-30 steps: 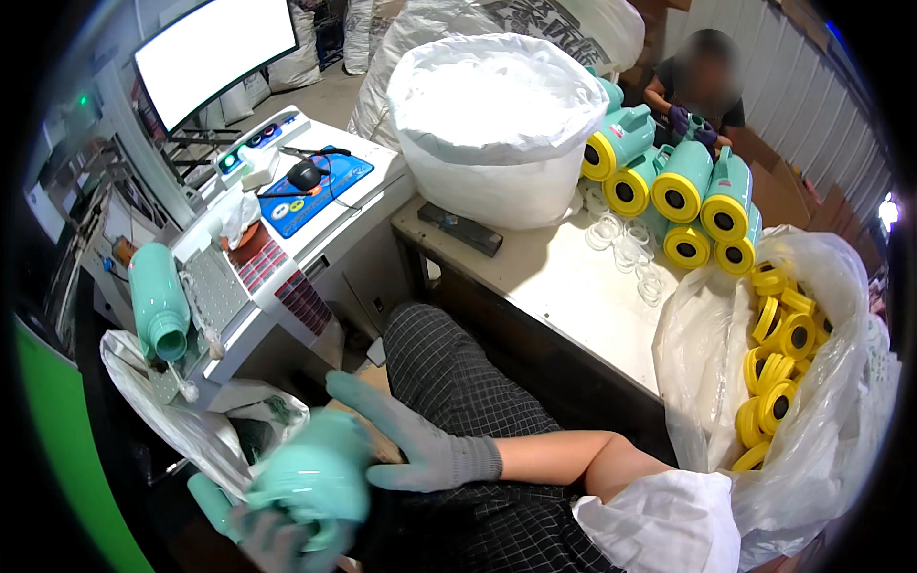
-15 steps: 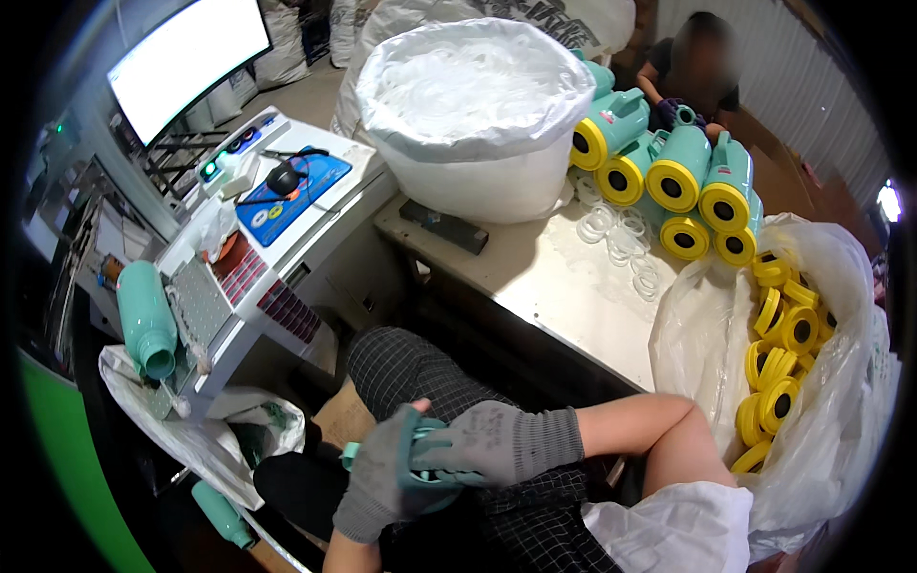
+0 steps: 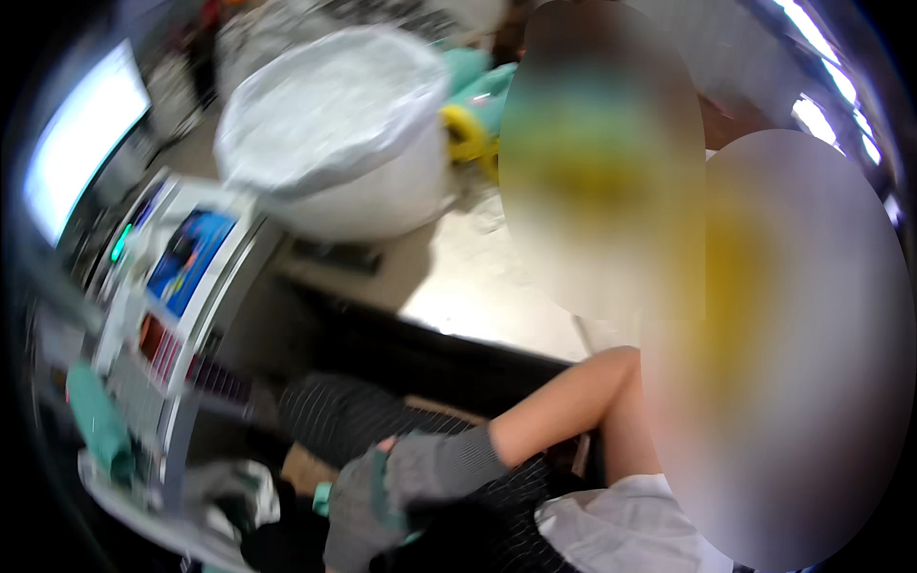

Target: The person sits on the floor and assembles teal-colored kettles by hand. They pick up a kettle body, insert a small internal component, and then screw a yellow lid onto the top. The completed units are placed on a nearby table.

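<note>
Both my hands wear grey knitted gloves and meet low in the view, above my lap. My left hand (image 3: 353, 520) is closed around a teal plastic piece (image 3: 381, 489). Over it, from the right, my right hand (image 3: 425, 468) is closed on the same piece. Only a narrow strip of teal shows between the gloves, and a teal tip (image 3: 322, 498) sticks out at the left. The gloves hide most of its shape, and the picture is smeared by motion.
A large white sack (image 3: 382, 196) stands on the pale worktable (image 3: 478, 277). Behind it lie teal jugs (image 3: 485, 95) with yellow ends. At left are a white desk with a blue mat (image 3: 194, 258), a lit screen (image 3: 88, 143) and a teal bottle (image 3: 98, 420). The right side is blurred out.
My view has swung, so the sack, desk and table sit further left and the picture is blurred. Both hands still grip the teal piece together.
</note>
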A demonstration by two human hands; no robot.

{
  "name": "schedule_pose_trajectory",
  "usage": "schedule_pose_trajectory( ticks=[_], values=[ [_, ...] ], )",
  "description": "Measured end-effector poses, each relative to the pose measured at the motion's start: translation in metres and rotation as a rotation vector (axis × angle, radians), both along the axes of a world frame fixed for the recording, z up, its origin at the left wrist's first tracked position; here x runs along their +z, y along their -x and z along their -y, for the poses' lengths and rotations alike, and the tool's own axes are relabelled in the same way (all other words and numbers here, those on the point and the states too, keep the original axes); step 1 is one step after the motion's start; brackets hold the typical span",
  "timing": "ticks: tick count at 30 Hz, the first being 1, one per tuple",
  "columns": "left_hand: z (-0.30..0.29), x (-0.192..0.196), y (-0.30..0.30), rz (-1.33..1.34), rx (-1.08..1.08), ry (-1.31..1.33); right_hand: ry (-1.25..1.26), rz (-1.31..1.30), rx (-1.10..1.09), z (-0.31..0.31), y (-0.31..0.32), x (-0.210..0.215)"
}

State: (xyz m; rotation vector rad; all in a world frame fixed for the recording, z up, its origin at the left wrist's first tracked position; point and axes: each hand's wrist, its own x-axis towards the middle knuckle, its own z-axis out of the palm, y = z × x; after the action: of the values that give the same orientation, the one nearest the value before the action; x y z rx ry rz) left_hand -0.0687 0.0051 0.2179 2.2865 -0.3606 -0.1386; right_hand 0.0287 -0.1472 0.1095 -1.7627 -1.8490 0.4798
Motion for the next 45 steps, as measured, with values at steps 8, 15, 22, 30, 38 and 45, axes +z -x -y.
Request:
schedule_pose_trajectory(
  ticks=[8,15,22,30,38,45],
  values=[
    [-0.051,0.002,0.051,0.278,0.236,0.164,-0.560,0.173,-0.867,0.122,-0.002,0.155],
    [0.006,0.007,0.099,0.311,0.173,-0.046,-0.470,-0.318,-0.328,-0.115,0.023,0.134],
    [0.005,0.018,0.111,0.361,0.330,0.080,-0.622,-0.450,-0.081,-0.187,0.035,0.134],
    [0.009,-0.032,0.098,0.175,0.217,0.107,0.010,-0.004,0.628,-0.061,0.033,0.227],
    [-0.008,0.003,0.089,0.233,0.111,0.007,-0.023,-0.093,0.617,-0.058,0.035,0.202],
    [-0.011,0.003,0.082,0.095,0.112,-0.019,-0.023,-0.155,0.630,-0.063,0.031,0.197]
  ],
)
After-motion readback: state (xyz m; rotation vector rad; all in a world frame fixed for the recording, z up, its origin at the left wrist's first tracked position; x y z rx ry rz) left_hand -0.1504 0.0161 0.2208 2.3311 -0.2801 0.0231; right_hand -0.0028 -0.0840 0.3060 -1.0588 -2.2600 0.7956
